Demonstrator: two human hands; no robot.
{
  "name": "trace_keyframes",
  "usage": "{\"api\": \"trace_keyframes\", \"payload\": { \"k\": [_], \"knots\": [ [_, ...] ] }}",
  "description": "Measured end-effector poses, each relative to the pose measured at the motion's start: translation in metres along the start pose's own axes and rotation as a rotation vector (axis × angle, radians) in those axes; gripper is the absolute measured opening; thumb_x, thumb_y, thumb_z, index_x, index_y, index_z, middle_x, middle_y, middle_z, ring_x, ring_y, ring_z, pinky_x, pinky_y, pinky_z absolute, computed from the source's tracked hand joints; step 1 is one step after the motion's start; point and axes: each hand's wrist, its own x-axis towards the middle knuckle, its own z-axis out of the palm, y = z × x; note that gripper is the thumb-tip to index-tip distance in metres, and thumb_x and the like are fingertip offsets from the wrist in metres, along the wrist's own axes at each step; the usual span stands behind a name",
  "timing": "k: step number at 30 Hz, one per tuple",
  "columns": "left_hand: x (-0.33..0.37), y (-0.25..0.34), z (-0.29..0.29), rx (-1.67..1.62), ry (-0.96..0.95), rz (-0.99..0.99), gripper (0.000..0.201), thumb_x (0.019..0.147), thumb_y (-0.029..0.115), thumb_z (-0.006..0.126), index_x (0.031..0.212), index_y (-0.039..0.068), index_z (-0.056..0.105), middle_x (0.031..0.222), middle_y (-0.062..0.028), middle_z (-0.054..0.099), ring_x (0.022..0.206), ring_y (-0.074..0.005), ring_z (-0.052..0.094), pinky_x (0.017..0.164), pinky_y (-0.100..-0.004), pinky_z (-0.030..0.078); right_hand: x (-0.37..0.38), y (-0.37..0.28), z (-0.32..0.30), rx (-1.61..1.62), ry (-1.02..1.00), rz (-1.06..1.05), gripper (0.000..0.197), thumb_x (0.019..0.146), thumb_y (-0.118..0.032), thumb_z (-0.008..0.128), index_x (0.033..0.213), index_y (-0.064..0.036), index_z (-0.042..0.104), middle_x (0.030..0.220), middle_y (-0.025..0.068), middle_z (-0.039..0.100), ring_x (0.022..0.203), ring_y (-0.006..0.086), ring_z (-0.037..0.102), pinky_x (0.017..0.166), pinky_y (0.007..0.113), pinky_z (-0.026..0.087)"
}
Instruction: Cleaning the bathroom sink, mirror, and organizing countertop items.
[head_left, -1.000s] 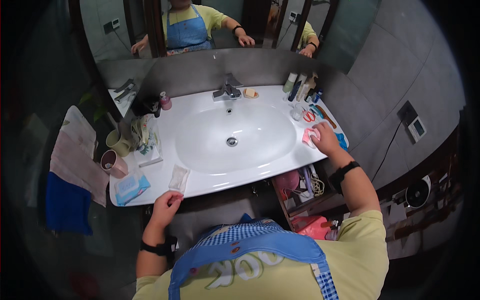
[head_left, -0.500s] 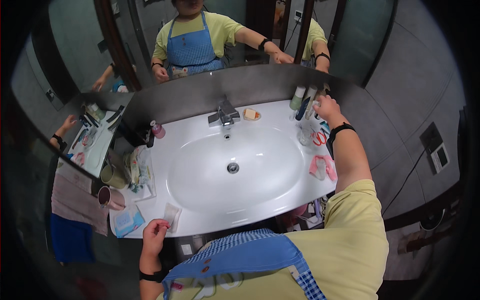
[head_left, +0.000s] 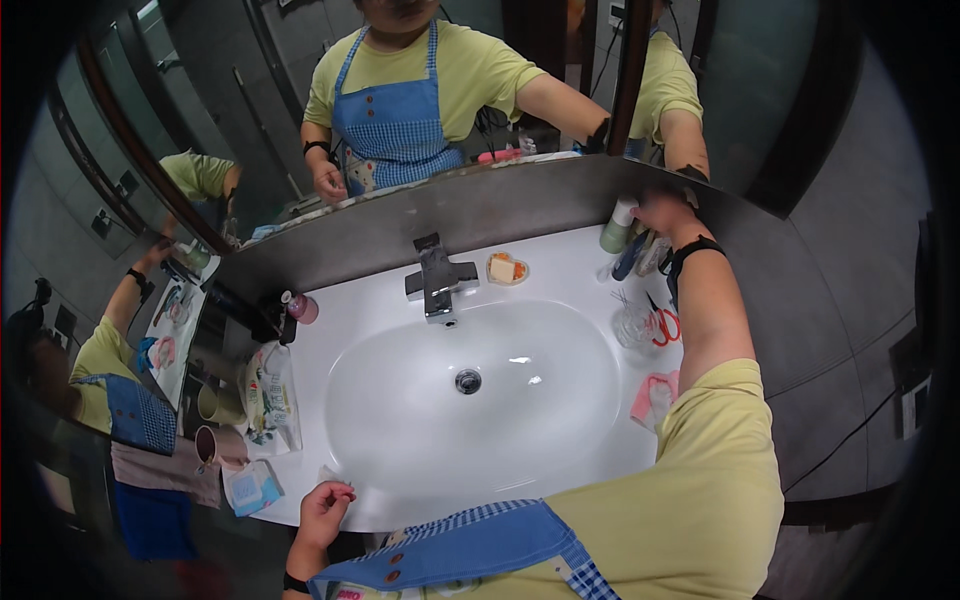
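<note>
My right arm stretches to the far right corner of the white sink counter. There my right hand [head_left: 668, 213] is at the tops of several upright bottles and tubes, next to a green bottle with a white cap [head_left: 616, 228] and a dark blue tube [head_left: 630, 257]. Its fingers are blurred and partly hidden, so I cannot tell what they touch. My left hand [head_left: 322, 515] is closed at the counter's near left edge. A small red bit [head_left: 346, 497] shows at its fingertips, too small to name. A whitish packet [head_left: 330, 474] lies just beyond it, mostly hidden.
The sink basin [head_left: 470, 440] has a dark faucet [head_left: 437, 278] behind it and soap on a dish [head_left: 507, 268] alongside. Red-handled scissors [head_left: 662, 328], a clear glass [head_left: 631, 326] and a pink cloth [head_left: 655, 400] lie right. A wipes pack [head_left: 252, 487] and pink mug [head_left: 218, 445] stand left.
My right hand has reached farther toward the back corner, over the bottle tops. My left hand stays closed near the front edge. The view has shifted with my leaning forward.
</note>
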Motion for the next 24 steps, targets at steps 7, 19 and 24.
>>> {"api": "trace_keyframes", "payload": {
  "k": [7,19,24],
  "knots": [
    [0.017,-0.001,0.009,0.056,-0.029,-0.064,0.013,0.077,-0.006,0.049,0.087,0.000,0.056,0.079,-0.0041,0.058,0.077,-0.0106,0.055,0.072,-0.0225,0.043,0.013,-0.021,-0.009,0.058,-0.133,-0.109,0.065,0.070,-0.039,0.059,0.123,-0.0104,0.038,0.126,0.0112,0.040,0.116,0.0294,0.036,0.096,0.036,0.030],
    [0.033,-0.004,0.011,0.051,-0.043,-0.055,0.013,0.077,-0.006,0.049,0.086,0.001,0.056,0.077,-0.0034,0.058,0.075,-0.0097,0.055,0.070,-0.0212,0.043,0.028,-0.031,0.005,-0.051,-0.101,-0.220,0.035,0.065,-0.024,0.064,0.091,-0.0061,0.049,0.091,0.0116,0.053,0.088,0.0283,0.050,0.077,0.036,0.040],
    [0.035,-0.003,0.012,0.068,-0.049,-0.041,0.013,0.077,-0.006,0.049,0.086,0.001,0.056,0.077,-0.0033,0.059,0.075,-0.0093,0.055,0.070,-0.0209,0.043,0.029,-0.027,0.008,-0.066,-0.072,-0.241,0.033,0.065,-0.022,0.063,0.090,-0.0051,0.049,0.090,0.0133,0.054,0.087,0.0296,0.051,0.077,0.036,0.041]
  ]
}}
